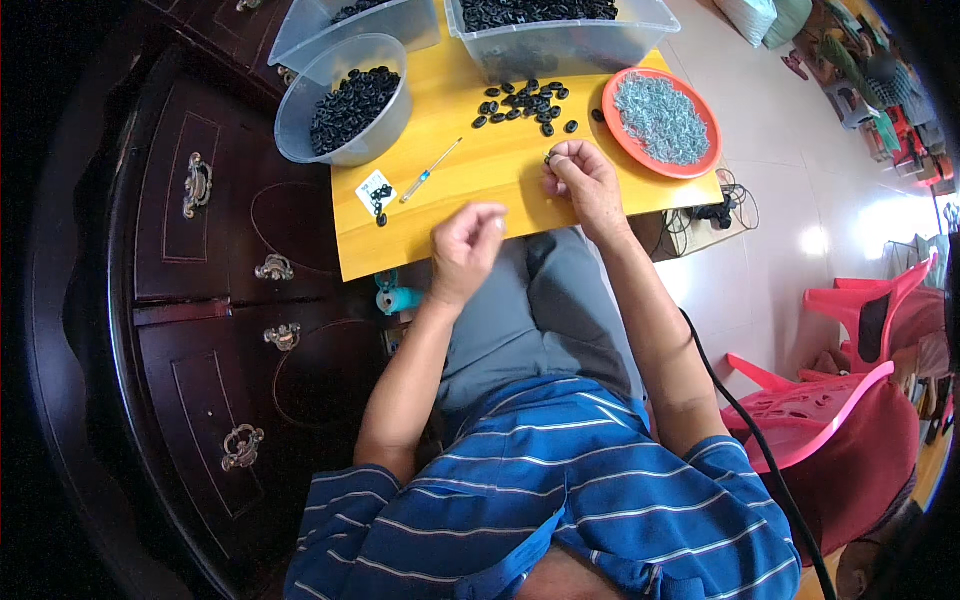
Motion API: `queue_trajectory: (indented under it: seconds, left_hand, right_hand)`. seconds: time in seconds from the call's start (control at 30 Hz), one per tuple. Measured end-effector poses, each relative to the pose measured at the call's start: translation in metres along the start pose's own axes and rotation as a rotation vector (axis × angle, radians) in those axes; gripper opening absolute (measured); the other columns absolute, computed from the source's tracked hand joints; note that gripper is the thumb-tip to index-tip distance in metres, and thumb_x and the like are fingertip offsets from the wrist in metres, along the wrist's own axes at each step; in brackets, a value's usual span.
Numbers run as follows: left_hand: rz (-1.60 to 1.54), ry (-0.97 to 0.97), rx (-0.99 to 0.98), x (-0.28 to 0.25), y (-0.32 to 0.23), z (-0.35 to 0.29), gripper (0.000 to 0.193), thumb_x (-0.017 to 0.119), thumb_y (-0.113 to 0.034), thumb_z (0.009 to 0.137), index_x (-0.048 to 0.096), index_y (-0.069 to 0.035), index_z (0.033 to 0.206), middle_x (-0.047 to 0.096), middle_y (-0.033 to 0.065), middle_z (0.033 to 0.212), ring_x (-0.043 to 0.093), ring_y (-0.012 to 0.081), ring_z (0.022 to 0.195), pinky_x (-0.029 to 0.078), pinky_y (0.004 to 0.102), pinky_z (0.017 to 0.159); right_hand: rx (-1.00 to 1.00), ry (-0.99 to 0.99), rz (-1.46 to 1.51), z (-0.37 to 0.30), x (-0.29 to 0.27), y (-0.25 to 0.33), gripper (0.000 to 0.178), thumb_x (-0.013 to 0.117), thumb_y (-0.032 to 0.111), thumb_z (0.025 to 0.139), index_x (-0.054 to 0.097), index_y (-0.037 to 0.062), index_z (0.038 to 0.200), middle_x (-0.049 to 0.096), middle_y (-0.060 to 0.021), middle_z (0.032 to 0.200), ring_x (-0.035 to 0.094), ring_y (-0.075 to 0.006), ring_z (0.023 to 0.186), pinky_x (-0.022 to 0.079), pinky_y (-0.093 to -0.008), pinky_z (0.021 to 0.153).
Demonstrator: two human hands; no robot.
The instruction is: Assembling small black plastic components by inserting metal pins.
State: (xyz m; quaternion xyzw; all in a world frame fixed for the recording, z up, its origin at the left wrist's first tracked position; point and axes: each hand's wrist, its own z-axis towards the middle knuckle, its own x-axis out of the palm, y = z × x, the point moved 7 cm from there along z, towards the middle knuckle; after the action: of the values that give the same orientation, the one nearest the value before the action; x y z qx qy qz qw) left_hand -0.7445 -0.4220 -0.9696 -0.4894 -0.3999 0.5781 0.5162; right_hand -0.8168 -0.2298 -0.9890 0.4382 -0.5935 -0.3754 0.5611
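My right hand (pixel 588 190) is closed in a pinch over the table's right half, with a small dark piece (pixel 550 157) showing at its fingertips. At the table's front edge my left hand (pixel 467 252) is curled, thumb against the fingers; whatever it may hold is hidden. Beyond the right hand lie loose black oval parts (pixel 523 103). An orange-red plate (pixel 712 155) heaped with small silvery metal pieces (pixel 660 118) stands to its right. Left of the hands lies a thin screwdriver-like tool (pixel 424 177) with a clear and blue handle, beside a white card (pixel 371 189) bearing several small black parts.
On the yellow table (pixel 480 205), a round clear tub (pixel 376 145) of black parts stands at the left. A large clear bin (pixel 560 45) and another bin (pixel 408 28) line the back. Dark drawers (pixel 190 240) flank the left side; a pink chair (pixel 830 405) is at right.
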Motion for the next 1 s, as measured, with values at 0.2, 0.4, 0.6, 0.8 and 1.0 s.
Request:
queue_trajectory:
  seconds: [0.2, 0.4, 0.6, 0.8, 1.0]
  left_hand:
    - [0.451, 0.298, 0.025, 0.033, 0.029, -0.059, 0.013, 0.071, -0.007, 0.082, 0.071, -0.003, 0.095, 0.068, 0.0132, 0.088, 0.069, 0.0239, 0.073, 0.055, 0.0357, 0.066]
    - [1.102, 0.561, 0.008, 0.079, 0.073, -0.042, 0.020, 0.065, -0.012, 0.081, 0.071, 0.000, 0.097, 0.065, 0.0183, 0.104, 0.068, 0.0321, 0.097, 0.056, 0.0458, 0.080]
    - [1.355, 0.604, 0.078, 0.111, 0.144, -0.047, 0.017, 0.061, -0.009, 0.081, 0.073, -0.001, 0.090, 0.068, 0.0176, 0.105, 0.069, 0.0321, 0.097, 0.057, 0.0432, 0.079]
    - [1.226, 0.634, 0.106, 0.101, 0.132, -0.048, 0.016, 0.062, -0.014, 0.082, 0.074, -0.004, 0.085, 0.069, 0.0163, 0.096, 0.069, 0.0319, 0.089, 0.057, 0.0447, 0.075]
    - [0.780, 0.576, 0.011, 0.069, 0.077, -0.062, 0.013, 0.067, -0.017, 0.085, 0.072, -0.006, 0.087, 0.068, 0.0151, 0.091, 0.067, 0.0347, 0.085, 0.054, 0.0476, 0.072]
  right_hand:
    - [-0.012, 0.044, 0.007, -0.001, 0.003, -0.002, 0.009, 0.061, 0.012, 0.098, 0.058, 0.0063, 0.105, 0.064, -0.0021, 0.089, 0.060, -0.0092, 0.072, 0.047, -0.0231, 0.066]
    - [-0.036, 0.040, -0.001, 0.002, 0.000, -0.005, 0.009, 0.060, 0.012, 0.098, 0.058, 0.0065, 0.104, 0.064, -0.0011, 0.089, 0.060, -0.0081, 0.072, 0.047, -0.0221, 0.066]
    - [-0.037, 0.062, -0.032, 0.002, 0.005, -0.012, 0.008, 0.060, 0.012, 0.098, 0.058, 0.0065, 0.103, 0.062, 0.0005, 0.089, 0.060, -0.0068, 0.073, 0.046, -0.0213, 0.066]
    - [-0.039, 0.054, -0.046, 0.000, 0.004, -0.013, 0.007, 0.060, 0.012, 0.098, 0.058, 0.0068, 0.102, 0.061, 0.0016, 0.087, 0.060, -0.0072, 0.072, 0.045, -0.0214, 0.065]
    - [-0.028, 0.052, 0.010, 0.002, 0.003, -0.017, 0.007, 0.061, 0.012, 0.097, 0.058, 0.0072, 0.102, 0.061, 0.0017, 0.087, 0.060, -0.0069, 0.072, 0.045, -0.0211, 0.065]
